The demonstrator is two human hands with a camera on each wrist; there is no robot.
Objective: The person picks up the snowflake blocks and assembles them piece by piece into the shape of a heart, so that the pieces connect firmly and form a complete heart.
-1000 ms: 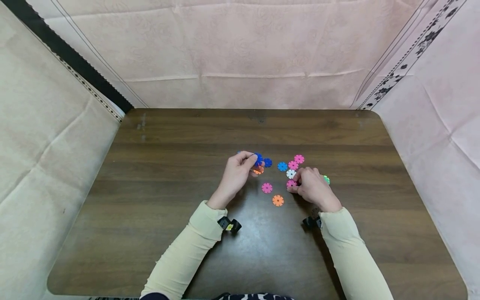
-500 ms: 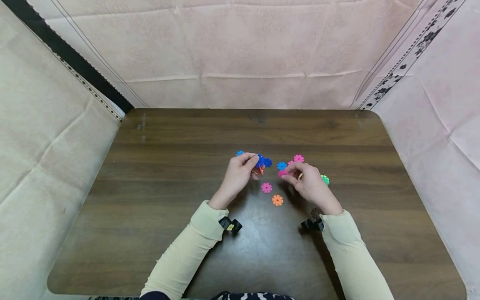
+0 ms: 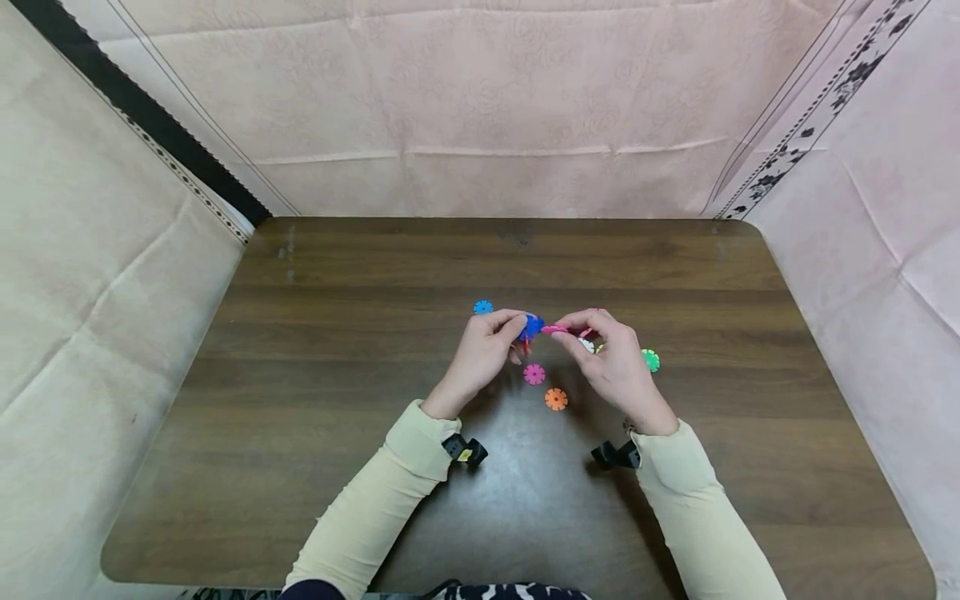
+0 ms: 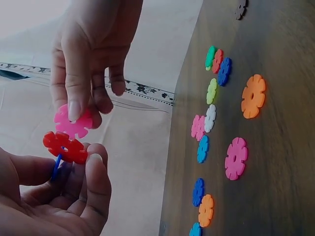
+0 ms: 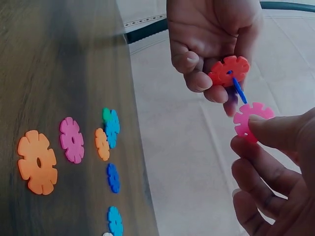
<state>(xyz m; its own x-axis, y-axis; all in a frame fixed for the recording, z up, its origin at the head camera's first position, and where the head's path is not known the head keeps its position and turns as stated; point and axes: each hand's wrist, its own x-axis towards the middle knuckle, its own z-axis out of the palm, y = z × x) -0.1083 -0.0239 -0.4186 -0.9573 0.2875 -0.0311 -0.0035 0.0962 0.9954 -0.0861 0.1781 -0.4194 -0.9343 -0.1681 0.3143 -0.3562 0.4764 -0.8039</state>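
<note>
Rim to rim above the table (image 3: 337, 375)

We have work raised in both hands. Our left hand (image 3: 486, 343) grips a joined pair, a red disc (image 4: 73, 151) and a blue disc (image 3: 532, 326), which seem to cross at a steep angle. Our right hand (image 3: 613, 357) pinches a pink disc (image 4: 80, 126) between thumb and finger, leaving the notched rim on the pair's side uncovered.

From the right-hand grip, the pink disc lies leftward, toward the blue disc; the head view shows it nearly edge-on. In the right wrist view the blue edge ends just beside the pink rim, and we cannot tell whether they touch. What counts here, we judge, is how a pink notch lines up with that blue edge, since a round piece offers no long axis to steer by.

A second pink disc (image 3: 534, 374) and an orange disc (image 3: 556, 405) lie flat, nearer to us than the held pieces.
</note>
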